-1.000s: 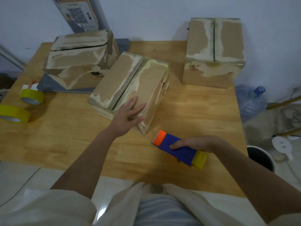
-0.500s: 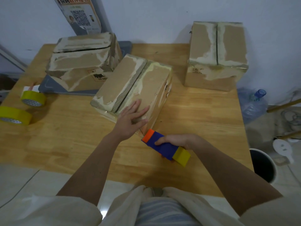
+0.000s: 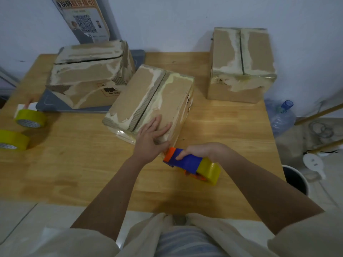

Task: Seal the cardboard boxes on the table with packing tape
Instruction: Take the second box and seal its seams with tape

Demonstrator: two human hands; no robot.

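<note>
Tape dispenser (image 3: pixel 187 162) is closing in on the middle box (image 3: pixel 150 101): a second ago it was lying off to the right of that box's near corner, well apart, and now its orange nose is arriving just beside that corner, next to the left thumb. Right hand (image 3: pixel 200 151) is wrapping its fingers round the blue handle, with the yellow roll trailing on the side away from the box. Left hand (image 3: pixel 150 140) is staying where it was, fingers straight and spread, pressing flat on the near end of the box's top beside the open seam between the flaps.

Judging by this, the approach is finishing and the first strip on this box is about to begin; no fresh tape is showing across the seam yet, so sealing here is not yet started. Whether the nose is already touching cardboard I cannot tell.

Behind the middle box to its left, a second box (image 3: pixel 89 76) is sitting with its flaps gaping; to its right, a third box (image 3: pixel 241 64) is standing with a dark slit along its top. Two spare rolls (image 3: pixel 30 118) are lying far left of the middle box on the table (image 3: pixel 74 164).
</note>
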